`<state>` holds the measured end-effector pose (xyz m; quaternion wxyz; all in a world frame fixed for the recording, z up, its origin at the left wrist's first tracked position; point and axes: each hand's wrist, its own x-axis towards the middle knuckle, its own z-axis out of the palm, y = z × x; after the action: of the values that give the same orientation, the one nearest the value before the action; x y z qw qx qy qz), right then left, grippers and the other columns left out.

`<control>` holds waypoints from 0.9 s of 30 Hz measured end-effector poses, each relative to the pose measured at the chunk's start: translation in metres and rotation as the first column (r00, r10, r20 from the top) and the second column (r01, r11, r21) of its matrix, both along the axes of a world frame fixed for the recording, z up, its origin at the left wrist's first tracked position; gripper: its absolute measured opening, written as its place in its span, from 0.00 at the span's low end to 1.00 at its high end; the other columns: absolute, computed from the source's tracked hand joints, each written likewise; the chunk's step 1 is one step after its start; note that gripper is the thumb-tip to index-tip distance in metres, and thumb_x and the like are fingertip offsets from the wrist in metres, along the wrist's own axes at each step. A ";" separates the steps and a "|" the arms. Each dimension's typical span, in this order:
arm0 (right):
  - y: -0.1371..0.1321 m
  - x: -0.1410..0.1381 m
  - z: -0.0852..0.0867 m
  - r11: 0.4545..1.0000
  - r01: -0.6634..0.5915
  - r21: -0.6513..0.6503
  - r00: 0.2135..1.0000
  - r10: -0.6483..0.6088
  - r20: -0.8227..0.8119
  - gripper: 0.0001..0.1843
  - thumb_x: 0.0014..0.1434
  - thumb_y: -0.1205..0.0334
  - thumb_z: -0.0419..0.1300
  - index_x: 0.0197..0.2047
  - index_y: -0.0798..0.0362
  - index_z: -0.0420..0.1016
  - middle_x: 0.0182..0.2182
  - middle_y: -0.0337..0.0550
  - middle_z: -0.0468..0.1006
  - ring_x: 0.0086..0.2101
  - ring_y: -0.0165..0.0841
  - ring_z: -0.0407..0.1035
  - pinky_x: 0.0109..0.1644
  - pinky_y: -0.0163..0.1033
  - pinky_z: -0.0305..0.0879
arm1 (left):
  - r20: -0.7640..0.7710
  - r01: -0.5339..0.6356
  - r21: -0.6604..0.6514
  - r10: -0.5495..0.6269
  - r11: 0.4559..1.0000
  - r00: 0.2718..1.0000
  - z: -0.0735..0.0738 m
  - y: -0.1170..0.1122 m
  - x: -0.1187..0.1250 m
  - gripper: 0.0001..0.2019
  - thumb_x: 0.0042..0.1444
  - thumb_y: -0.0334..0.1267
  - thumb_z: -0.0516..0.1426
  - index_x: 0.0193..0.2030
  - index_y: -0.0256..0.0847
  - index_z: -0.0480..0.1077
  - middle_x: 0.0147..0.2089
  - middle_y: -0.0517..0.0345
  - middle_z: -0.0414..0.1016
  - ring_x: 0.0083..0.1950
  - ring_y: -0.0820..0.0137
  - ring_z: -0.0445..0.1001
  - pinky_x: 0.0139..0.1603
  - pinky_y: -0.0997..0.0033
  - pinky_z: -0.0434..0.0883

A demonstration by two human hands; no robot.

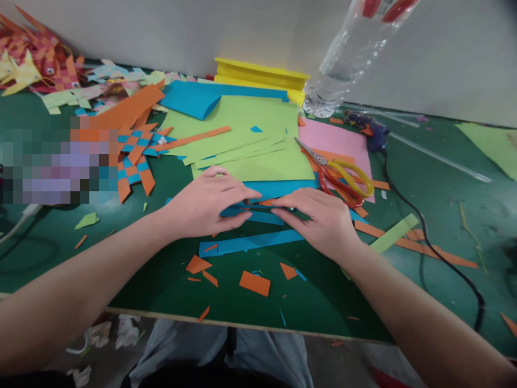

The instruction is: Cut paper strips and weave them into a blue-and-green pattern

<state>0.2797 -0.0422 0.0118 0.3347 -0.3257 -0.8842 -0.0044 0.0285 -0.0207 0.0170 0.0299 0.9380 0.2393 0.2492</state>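
Note:
My left hand (210, 202) is closed around folded blue paper strips (266, 216), its thumb below and fingertips above. Opposite it, my right hand (319, 215) pinches the other end between thumb and fingertips, where a bit of orange strip shows among the blue. The fingers hide much of the piece. A blue sheet (283, 189) lies just behind both hands, and a loose blue strip (250, 243) lies in front of them. Scissors (343, 175) with yellow and red handles rest beyond my right hand. Left of my left hand are woven orange-and-blue paper pieces (135, 156).
Green sheets (258, 116) and a yellow folded sheet (262, 73) lie at the back. A water bottle (343, 59) stands near a glue gun (371, 129) with a black cord. Finished paper fish (44, 54) pile up at back left. Orange scraps (254, 283) litter the green table's front.

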 end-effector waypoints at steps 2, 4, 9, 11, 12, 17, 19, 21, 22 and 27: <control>0.000 0.000 0.000 1.000 0.019 -0.002 1.000 -0.019 -0.006 0.03 0.63 0.64 0.64 0.38 0.52 0.80 0.30 0.39 0.84 0.31 0.31 0.78 0.37 0.37 0.74 | 0.018 -0.010 0.020 0.010 1.000 1.000 -0.002 0.001 0.000 0.12 0.68 0.42 0.55 0.50 0.37 0.74 0.41 0.55 0.82 0.42 0.67 0.78 0.54 0.64 0.63; -0.001 -0.001 0.001 0.999 0.034 -0.003 0.999 -0.035 -0.021 0.02 0.62 0.64 0.65 0.37 0.51 0.80 0.30 0.39 0.84 0.30 0.31 0.78 0.36 0.36 0.74 | 0.025 -0.011 0.048 0.009 0.999 1.000 -0.003 0.002 0.000 0.11 0.69 0.42 0.55 0.46 0.38 0.75 0.38 0.57 0.82 0.39 0.68 0.78 0.53 0.65 0.63; -0.003 0.000 0.002 0.997 0.082 -0.009 0.995 -0.083 -0.050 0.03 0.60 0.62 0.67 0.34 0.50 0.79 0.28 0.37 0.84 0.28 0.30 0.77 0.34 0.36 0.73 | -0.004 -0.037 0.060 0.037 0.998 0.999 -0.002 0.005 -0.001 0.11 0.70 0.42 0.55 0.40 0.41 0.77 0.33 0.62 0.81 0.34 0.70 0.76 0.52 0.66 0.64; -0.003 0.000 0.002 0.996 0.086 -0.021 0.995 -0.087 -0.053 0.04 0.60 0.61 0.67 0.34 0.50 0.78 0.28 0.36 0.84 0.28 0.30 0.77 0.33 0.35 0.72 | -0.006 -0.048 0.045 0.048 0.998 0.999 -0.001 0.005 -0.001 0.12 0.70 0.42 0.55 0.39 0.41 0.77 0.32 0.62 0.81 0.33 0.70 0.76 0.52 0.66 0.64; -0.003 0.000 0.002 0.996 0.088 -0.026 0.994 -0.089 -0.055 0.04 0.60 0.61 0.67 0.34 0.49 0.78 0.28 0.36 0.84 0.28 0.30 0.77 0.33 0.35 0.72 | -0.002 -0.051 0.035 0.051 0.998 0.999 -0.001 0.005 -0.001 0.12 0.69 0.42 0.55 0.39 0.41 0.77 0.32 0.63 0.81 0.33 0.70 0.76 0.52 0.65 0.64; -0.003 0.001 0.001 0.994 0.099 -0.044 0.993 -0.102 -0.066 0.06 0.59 0.60 0.68 0.32 0.50 0.77 0.27 0.36 0.83 0.27 0.29 0.76 0.32 0.34 0.71 | 0.040 -0.060 -0.033 0.061 0.998 0.997 -0.001 0.005 -0.003 0.08 0.67 0.42 0.58 0.39 0.42 0.77 0.34 0.64 0.83 0.33 0.72 0.77 0.54 0.66 0.64; -0.003 0.001 0.000 0.994 0.105 -0.042 0.992 -0.108 -0.072 0.06 0.59 0.60 0.68 0.32 0.49 0.77 0.26 0.36 0.83 0.26 0.29 0.76 0.31 0.34 0.71 | 0.055 -0.057 -0.049 0.060 0.997 0.997 -0.001 0.005 -0.003 0.08 0.67 0.41 0.58 0.39 0.43 0.76 0.35 0.64 0.83 0.34 0.72 0.77 0.54 0.66 0.63; -0.003 0.001 0.000 0.993 0.116 -0.035 0.990 -0.118 -0.072 0.07 0.58 0.59 0.68 0.32 0.49 0.76 0.26 0.35 0.83 0.25 0.28 0.75 0.30 0.34 0.70 | 0.062 -0.058 -0.054 0.062 0.997 0.996 -0.001 0.005 -0.003 0.08 0.68 0.41 0.58 0.39 0.43 0.76 0.35 0.64 0.83 0.34 0.72 0.77 0.54 0.66 0.63; -0.003 0.000 -0.001 0.992 0.123 -0.033 0.990 -0.125 -0.069 0.07 0.58 0.59 0.68 0.32 0.49 0.76 0.26 0.35 0.83 0.24 0.28 0.75 0.29 0.34 0.70 | 0.061 -0.064 -0.056 0.067 0.996 0.996 -0.001 0.005 -0.003 0.09 0.68 0.41 0.57 0.39 0.43 0.76 0.35 0.65 0.83 0.34 0.72 0.78 0.54 0.65 0.63; -0.004 0.000 -0.002 0.990 0.135 -0.029 0.989 -0.136 -0.062 0.07 0.58 0.58 0.69 0.32 0.49 0.77 0.26 0.35 0.83 0.24 0.28 0.75 0.29 0.34 0.69 | 0.068 -0.072 -0.061 0.076 0.996 0.995 0.000 0.005 -0.002 0.11 0.69 0.42 0.56 0.37 0.42 0.75 0.34 0.65 0.82 0.34 0.72 0.77 0.53 0.65 0.62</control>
<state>0.2798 -0.0462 0.0101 0.3577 -0.3892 -0.8489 -0.0055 0.0262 -0.0162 0.0169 0.0563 0.9178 0.2799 0.2759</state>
